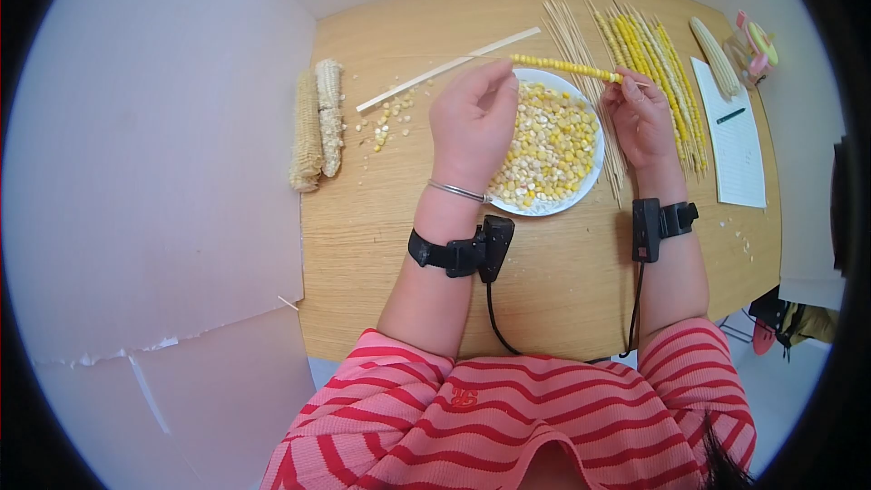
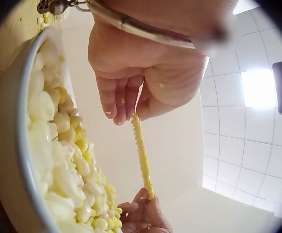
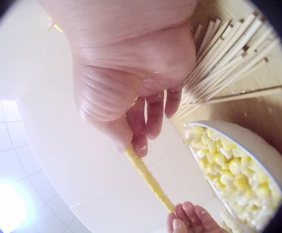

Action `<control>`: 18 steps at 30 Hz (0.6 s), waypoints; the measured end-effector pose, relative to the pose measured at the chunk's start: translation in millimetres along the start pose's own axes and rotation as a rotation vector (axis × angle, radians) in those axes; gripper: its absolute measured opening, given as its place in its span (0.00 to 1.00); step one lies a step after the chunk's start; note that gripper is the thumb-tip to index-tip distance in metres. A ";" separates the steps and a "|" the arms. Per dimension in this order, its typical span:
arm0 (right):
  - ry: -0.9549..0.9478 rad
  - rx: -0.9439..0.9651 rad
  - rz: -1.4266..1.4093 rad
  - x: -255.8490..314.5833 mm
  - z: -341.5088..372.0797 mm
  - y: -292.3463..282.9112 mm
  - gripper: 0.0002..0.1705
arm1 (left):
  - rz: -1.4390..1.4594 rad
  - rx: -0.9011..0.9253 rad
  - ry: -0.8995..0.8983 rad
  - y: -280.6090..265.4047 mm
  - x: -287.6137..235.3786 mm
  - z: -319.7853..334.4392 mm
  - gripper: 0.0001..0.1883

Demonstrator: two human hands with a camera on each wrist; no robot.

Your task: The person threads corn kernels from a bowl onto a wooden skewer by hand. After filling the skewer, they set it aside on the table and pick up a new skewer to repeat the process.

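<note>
A skewer strung with yellow corn kernels [image 1: 567,66] stretches between both hands, above the far rim of a white bowl [image 1: 598,166] full of loose kernels [image 1: 549,141]. My left hand [image 1: 474,118] pinches the skewer's left end between thumb and fingers; a thin bare length of stick sticks out past it. At the other end my right hand [image 1: 642,118] grips the skewer between thumb and fingertips. In the left wrist view the kernels form a tight row [image 2: 142,155] between the hands. Small kernel bits cling to the fingers [image 2: 121,99].
Bare sticks [image 1: 581,45] lie right of the bowl, beside several filled corn skewers [image 1: 653,63]. Farther right are a corn cob [image 1: 715,56], a paper sheet [image 1: 739,159] and a pen [image 1: 730,115]. Left are stripped cobs [image 1: 328,118], scattered kernels [image 1: 386,122] and a wooden strip [image 1: 445,70].
</note>
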State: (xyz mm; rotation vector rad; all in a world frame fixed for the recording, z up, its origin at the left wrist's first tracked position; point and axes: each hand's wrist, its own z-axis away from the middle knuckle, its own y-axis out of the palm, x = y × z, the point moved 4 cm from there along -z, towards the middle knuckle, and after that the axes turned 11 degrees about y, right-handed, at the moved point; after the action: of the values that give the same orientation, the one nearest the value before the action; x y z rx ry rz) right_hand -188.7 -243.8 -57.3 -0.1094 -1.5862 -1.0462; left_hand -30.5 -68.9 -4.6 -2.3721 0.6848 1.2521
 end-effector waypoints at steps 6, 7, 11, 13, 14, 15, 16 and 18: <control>-0.004 -0.049 -0.082 0.8 -2.5 -7.1 0.13 | 0.037 0.206 -0.084 5.1 -0.5 0.6 0.17; -0.007 -0.048 -0.101 1.1 -2.4 -7.7 0.13 | 0.006 0.217 -0.081 4.8 -1.0 0.0 0.17; -0.008 -0.061 -0.092 2.7 -1.1 -4.9 0.13 | -0.116 0.218 -0.120 3.3 -12.8 -2.7 0.17; -0.008 -0.076 -0.092 3.2 -0.6 -4.4 0.12 | -0.136 0.205 -0.099 4.3 -12.2 -2.2 0.16; -0.009 -0.076 -0.092 3.3 -0.5 -4.6 0.12 | -0.156 0.191 -0.079 4.3 -11.9 -2.1 0.15; -0.009 -0.079 -0.094 3.3 -0.7 -5.0 0.12 | -0.156 0.191 -0.079 4.3 -10.6 -1.6 0.15; -0.008 -0.081 -0.095 3.3 -0.9 -5.3 0.12 | -0.185 0.304 -0.035 8.2 -10.1 -0.5 0.14; -0.009 -0.083 -0.096 3.0 -1.2 -5.9 0.12 | -0.215 0.417 0.009 12.6 -8.2 2.2 0.13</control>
State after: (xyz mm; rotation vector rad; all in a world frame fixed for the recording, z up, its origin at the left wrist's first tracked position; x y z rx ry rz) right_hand -192.1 -249.5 -58.1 -0.0952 -1.5689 -1.1874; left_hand -43.2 -76.0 -0.2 -2.0448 0.6059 0.9067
